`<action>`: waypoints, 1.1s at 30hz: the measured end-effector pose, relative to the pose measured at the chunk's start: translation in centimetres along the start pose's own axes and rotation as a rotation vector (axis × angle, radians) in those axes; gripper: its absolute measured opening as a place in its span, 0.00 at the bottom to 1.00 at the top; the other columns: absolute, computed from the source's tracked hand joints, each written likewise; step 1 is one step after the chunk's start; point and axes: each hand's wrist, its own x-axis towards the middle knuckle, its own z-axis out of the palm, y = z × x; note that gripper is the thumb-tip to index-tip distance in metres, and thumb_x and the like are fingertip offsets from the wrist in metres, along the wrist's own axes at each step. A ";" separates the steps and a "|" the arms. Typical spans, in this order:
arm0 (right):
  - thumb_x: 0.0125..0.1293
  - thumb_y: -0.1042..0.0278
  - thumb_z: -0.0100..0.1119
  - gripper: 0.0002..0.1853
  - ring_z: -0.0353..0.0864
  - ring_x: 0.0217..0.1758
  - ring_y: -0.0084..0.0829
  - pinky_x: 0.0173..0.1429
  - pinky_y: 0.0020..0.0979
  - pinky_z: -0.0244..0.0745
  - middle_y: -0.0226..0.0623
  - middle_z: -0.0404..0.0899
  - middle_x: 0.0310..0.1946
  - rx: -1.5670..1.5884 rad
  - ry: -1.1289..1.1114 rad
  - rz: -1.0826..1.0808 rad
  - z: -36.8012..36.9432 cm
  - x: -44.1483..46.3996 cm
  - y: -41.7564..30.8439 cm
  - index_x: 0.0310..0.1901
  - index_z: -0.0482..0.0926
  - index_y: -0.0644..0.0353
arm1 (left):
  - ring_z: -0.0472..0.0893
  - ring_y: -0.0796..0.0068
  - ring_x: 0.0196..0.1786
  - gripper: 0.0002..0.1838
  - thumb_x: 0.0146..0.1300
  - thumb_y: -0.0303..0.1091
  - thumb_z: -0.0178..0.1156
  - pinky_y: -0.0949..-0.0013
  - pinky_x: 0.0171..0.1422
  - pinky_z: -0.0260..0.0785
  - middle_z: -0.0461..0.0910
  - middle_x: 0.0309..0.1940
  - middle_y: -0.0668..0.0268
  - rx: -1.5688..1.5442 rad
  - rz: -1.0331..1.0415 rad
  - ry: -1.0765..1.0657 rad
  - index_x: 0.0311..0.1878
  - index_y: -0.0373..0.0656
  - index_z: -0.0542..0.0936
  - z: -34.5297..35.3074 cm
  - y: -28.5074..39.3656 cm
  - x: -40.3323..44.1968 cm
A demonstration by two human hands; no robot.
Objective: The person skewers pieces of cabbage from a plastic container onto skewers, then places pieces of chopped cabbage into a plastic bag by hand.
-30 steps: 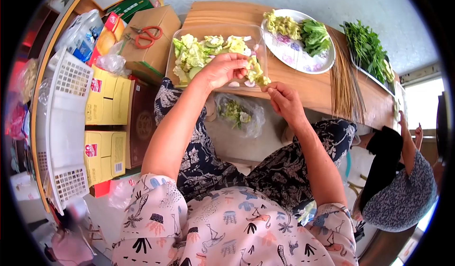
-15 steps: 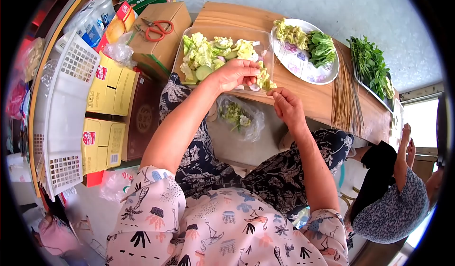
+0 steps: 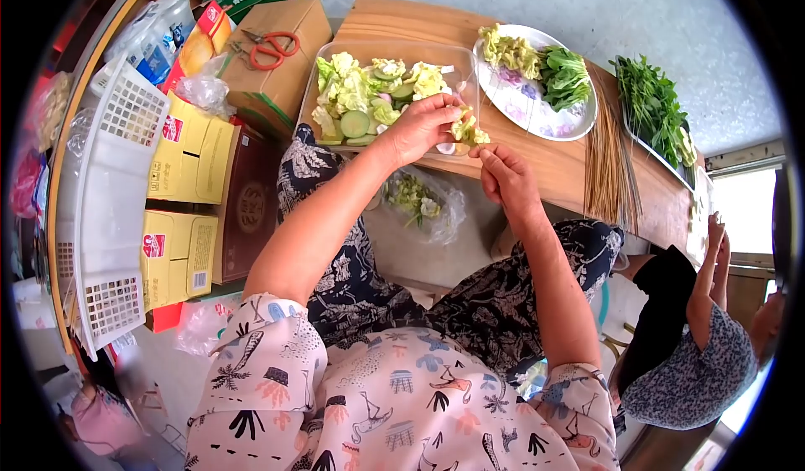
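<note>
My left hand (image 3: 425,127) is closed in a pinch on a crumpled yellow-green lettuce leaf (image 3: 467,127) at the front right corner of a clear plastic tub (image 3: 331,52). My right hand (image 3: 509,182) is closed too, its thumb and forefinger pinched at the leaf's lower right end. Whatever lies between those right fingertips is too small to make out. Inside the tub are lettuce leaves (image 3: 348,93), round green cucumber-like slices (image 3: 355,124) and small pale pinkish pieces. Right of the hands, a bundle of thin wooden skewers (image 3: 610,173) lies across the wooden table (image 3: 537,165).
An oval plate (image 3: 524,119) carries yellowish leaves and leafy greens (image 3: 563,77). Farther right lies a tray of greens (image 3: 652,106). Red-handled scissors (image 3: 272,50) rest on a cardboard box (image 3: 293,22). Below the table is a plastic bag of scraps (image 3: 423,202). Another person (image 3: 692,362) sits at right.
Both hands stay at the tub's front right corner, with the leaf between them. The right hand has shifted slightly up, and the whole view has moved a little.
</note>
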 end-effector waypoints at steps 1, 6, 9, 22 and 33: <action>0.69 0.64 0.45 0.11 0.55 0.14 0.13 0.19 0.17 0.49 0.21 0.61 0.13 -0.001 0.001 0.001 0.2 0.0 -0.1 0.41 0.75 0.60 | 0.76 0.71 0.50 0.13 0.63 0.34 0.55 0.65 0.57 0.68 0.76 0.46 0.62 -0.001 0.000 0.000 0.48 0.41 0.71 0.2 -0.2 0.1; 0.69 0.64 0.46 0.10 0.56 0.14 0.13 0.19 0.17 0.51 0.22 0.63 0.14 -0.055 0.036 -0.012 0.5 0.2 0.3 0.40 0.75 0.60 | 0.77 0.70 0.48 0.11 0.65 0.36 0.52 0.65 0.53 0.71 0.76 0.42 0.61 0.081 0.125 0.171 0.46 0.40 0.71 1.3 -0.4 0.5; 0.68 0.65 0.46 0.10 0.57 0.15 0.14 0.19 0.17 0.51 0.22 0.64 0.14 0.006 0.059 0.010 0.4 0.2 -0.1 0.40 0.76 0.60 | 0.78 0.70 0.47 0.12 0.67 0.39 0.50 0.65 0.50 0.73 0.76 0.41 0.60 0.132 0.157 0.165 0.45 0.39 0.70 2.2 -0.7 0.7; 0.68 0.66 0.45 0.10 0.56 0.15 0.13 0.19 0.17 0.50 0.21 0.63 0.14 0.045 0.080 0.033 0.8 0.7 -0.1 0.38 0.76 0.59 | 0.69 0.81 0.31 0.15 0.68 0.42 0.48 0.75 0.36 0.64 0.73 0.28 0.67 0.539 0.413 0.468 0.41 0.36 0.72 2.9 -2.8 1.1; 0.68 0.67 0.46 0.10 0.57 0.16 0.13 0.20 0.17 0.51 0.20 0.62 0.14 -0.032 0.081 0.003 1.0 1.1 0.1 0.37 0.77 0.59 | 0.68 0.74 0.30 0.14 0.67 0.40 0.49 0.69 0.37 0.63 0.71 0.26 0.62 0.664 0.460 0.500 0.37 0.36 0.70 2.3 -3.1 0.7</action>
